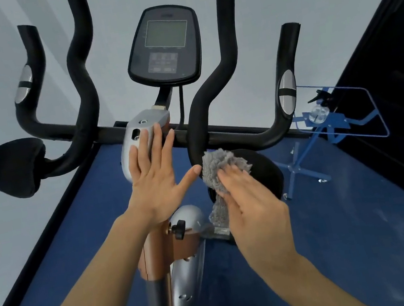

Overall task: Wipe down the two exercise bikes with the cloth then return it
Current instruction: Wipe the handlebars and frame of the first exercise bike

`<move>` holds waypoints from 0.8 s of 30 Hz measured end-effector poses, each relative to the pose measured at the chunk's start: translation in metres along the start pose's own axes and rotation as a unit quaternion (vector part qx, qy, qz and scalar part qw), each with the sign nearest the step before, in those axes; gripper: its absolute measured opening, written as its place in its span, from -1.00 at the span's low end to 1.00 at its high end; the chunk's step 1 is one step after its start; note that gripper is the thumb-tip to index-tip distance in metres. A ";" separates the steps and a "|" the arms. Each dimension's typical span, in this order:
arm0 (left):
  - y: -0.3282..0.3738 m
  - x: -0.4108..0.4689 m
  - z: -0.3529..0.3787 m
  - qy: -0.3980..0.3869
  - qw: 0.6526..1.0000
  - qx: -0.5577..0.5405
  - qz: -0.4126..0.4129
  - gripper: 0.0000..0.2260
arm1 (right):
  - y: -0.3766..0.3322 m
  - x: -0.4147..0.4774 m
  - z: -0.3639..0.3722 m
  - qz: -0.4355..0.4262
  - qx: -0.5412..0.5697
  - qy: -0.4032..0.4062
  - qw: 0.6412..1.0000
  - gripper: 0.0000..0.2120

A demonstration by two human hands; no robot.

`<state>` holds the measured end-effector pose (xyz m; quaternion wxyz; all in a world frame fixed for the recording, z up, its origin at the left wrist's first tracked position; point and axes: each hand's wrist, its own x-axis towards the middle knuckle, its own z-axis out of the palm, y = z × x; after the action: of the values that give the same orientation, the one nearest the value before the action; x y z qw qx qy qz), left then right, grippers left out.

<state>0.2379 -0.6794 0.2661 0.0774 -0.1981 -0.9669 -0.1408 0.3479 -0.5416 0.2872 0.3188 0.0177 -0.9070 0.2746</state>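
An exercise bike stands right in front of me, with black curved handlebars (pixel 212 80), a dark console (pixel 164 46) and a silver and orange frame (pixel 187 258). My left hand (pixel 154 177) is open, fingers spread, its fingertips resting on the silver housing (pixel 145 121) below the console. A fluffy grey cloth (pixel 218 166) is pressed under my right hand (pixel 252 200) against the lower bend of the right handlebar and a black round pad (pixel 265 168). Part of the cloth hangs down below my palm.
A blue stand with a clear top (pixel 337 113) holds a spray bottle (pixel 319 112) at the right. A large black object (pixel 400 91) leans at the far right. The floor (pixel 345 235) is blue, the wall white. A black pad (pixel 11 167) sits at the left.
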 end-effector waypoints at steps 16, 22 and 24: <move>0.001 -0.001 -0.002 0.000 1.000 0.006 -0.002 -0.24 | 0.030 0.021 -0.034 -0.067 -0.109 0.028 0.991 -0.79; 0.000 -0.001 -0.002 -0.002 1.000 0.014 0.000 -0.25 | 0.033 -0.004 -0.023 -0.095 -0.190 -0.032 0.977 -0.65; 0.000 -0.001 -0.002 -0.001 1.000 0.017 -0.001 -0.24 | 0.031 -0.008 -0.024 -0.109 -0.197 -0.035 0.974 -0.65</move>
<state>0.2389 -0.6804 0.2675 0.0797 -0.1964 -0.9694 -0.1237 0.3617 -0.5039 0.2829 0.3120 0.0625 -0.9465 0.0533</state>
